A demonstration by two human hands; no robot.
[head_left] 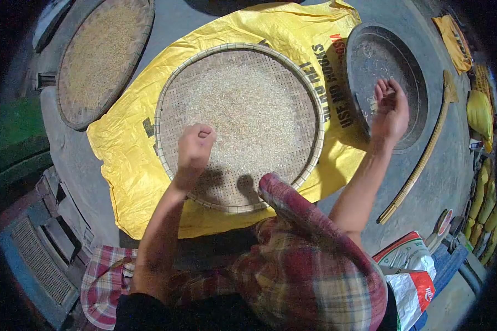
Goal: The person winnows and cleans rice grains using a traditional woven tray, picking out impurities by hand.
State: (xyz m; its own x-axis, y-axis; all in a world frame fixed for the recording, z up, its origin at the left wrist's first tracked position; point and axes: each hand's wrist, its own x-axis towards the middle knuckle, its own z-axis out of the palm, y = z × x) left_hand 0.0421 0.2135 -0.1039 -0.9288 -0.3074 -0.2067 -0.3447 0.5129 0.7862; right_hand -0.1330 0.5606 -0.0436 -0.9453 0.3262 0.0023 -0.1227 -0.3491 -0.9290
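A round woven tray (168, 110) with a pale rim lies on a yellow sack (130, 182), and a layer of pale grain (248, 110) covers its middle. Over the tray's left part is my left hand (196, 146), its fingers curled into a pinch; whatever they hold is too small to make out. My right hand (389, 113) is above a dark round basin (419, 71) at the right, palm turned up and fingers partly bent but apart. A few pale bits (376, 52) lie scattered inside the basin.
At the upper left, another woven tray (66, 110) holds yellowish grain. A long straw broom (425, 157) lies right of the basin. White and red bags (411, 284) sit at the lower right, and a checked cloth (315, 276) hangs in the lower foreground.
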